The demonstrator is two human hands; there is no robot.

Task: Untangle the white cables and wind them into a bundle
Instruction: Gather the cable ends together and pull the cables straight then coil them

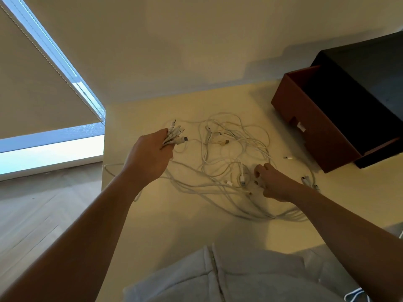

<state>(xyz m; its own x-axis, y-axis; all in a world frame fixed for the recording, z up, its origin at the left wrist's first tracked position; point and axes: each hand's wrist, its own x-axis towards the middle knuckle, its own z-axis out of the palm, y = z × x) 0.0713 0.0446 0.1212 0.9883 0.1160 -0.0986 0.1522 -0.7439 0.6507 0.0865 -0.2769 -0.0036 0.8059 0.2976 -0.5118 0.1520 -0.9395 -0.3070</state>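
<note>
Left hand (150, 155): centre-left of frame, raised, gripping cable ends (176, 136).
Right hand (274, 182): centre-right, lower, fingers curled down; grip unclear.

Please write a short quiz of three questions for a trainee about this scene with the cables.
1. True or false: the left hand holds a bunch of plugs in its grip.
2. Where is the box?
A. on the floor
B. on the table, right of the cables
C. under the window
3. Short answer: which hand is low, at the cables that lie on the table?

Key: 1 true; 2 B; 3 the right hand.
</note>
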